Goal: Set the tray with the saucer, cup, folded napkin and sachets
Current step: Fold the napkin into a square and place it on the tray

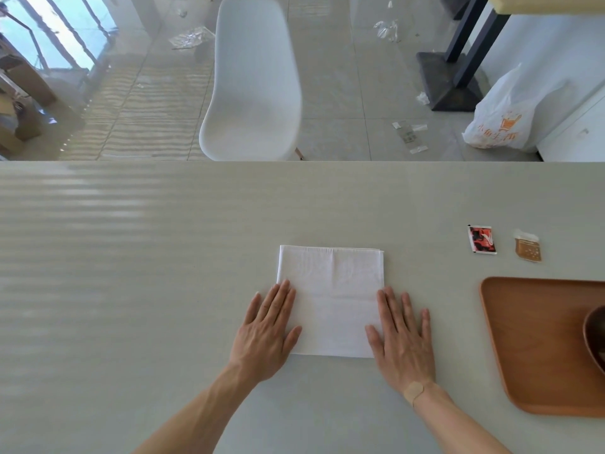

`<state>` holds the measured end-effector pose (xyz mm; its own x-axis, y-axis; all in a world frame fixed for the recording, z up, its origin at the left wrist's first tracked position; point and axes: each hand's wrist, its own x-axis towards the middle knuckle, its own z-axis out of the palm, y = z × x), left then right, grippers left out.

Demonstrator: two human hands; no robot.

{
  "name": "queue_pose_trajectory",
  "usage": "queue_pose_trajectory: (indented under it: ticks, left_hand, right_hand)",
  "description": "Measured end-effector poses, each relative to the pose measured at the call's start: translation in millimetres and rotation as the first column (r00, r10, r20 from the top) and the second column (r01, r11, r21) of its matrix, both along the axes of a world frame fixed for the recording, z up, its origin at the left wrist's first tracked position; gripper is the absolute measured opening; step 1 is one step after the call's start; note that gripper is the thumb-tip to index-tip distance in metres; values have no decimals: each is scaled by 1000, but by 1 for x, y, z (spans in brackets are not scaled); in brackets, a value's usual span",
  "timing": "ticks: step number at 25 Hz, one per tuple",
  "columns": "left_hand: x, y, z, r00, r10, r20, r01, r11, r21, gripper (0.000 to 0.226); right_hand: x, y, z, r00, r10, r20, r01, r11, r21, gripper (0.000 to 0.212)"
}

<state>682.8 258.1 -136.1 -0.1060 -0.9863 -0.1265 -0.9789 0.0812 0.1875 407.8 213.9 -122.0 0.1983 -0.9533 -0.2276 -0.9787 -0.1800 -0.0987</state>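
Pale grey table [163, 257] carries one white napkin [330, 290] at its middle, left hand [266, 335] and right hand [404, 342] flat on its side edges, fingers straight; two sachets [482, 239] lie well right, near one wooden tray [530, 339] bearing one dark dish [595, 335]; one white chair [255, 77] stands beyond.

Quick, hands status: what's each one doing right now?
Left hand: open, flat, fingers resting on the napkin's left edge.
Right hand: open, flat, on its right edge.

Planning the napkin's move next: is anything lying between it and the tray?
Nothing visible does. The napkin lies under both flat hands, and bare table runs from it to the tray. The two sachets sit farther back, off that path.
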Motion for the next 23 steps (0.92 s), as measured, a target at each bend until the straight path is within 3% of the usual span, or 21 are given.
queue_pose_trajectory:
  ticks: [6, 10, 12, 15, 18, 23]
  left_hand:
    - [1, -3, 4, 999, -34, -7, 34, 997, -69, 64]
    - [6, -53, 30, 995, 6, -104, -20, 991, -134, 39]
    - [10, -86, 46, 978, 68, -196, -86, 993, -83, 30]
    - [12, -124, 57, 986, 111, -124, -106, 993, 44, 49]
    - [12, -149, 61, 989, 147, -18, -140, 968, 210, 61]
    - [10, -161, 58, 986, 160, -44, -144, 958, 246, 52]
  right_hand:
    - [4, -8, 4, 1000, 28, -10, -29, 998, -64, 63]
    - [16, -57, 21, 999, -3, 35, 7, 995, -101, 41]
    - [23, -85, 28, 997, 54, 60, -54, 998, -11, 59]
    - [31, -121, 37, 987, 151, 47, -156, 975, 155, 77]
    - [37, -141, 44, 977, 210, -24, -201, 957, 211, 78]
    - [43, -153, 50, 961, 262, -92, -240, 950, 201, 72]
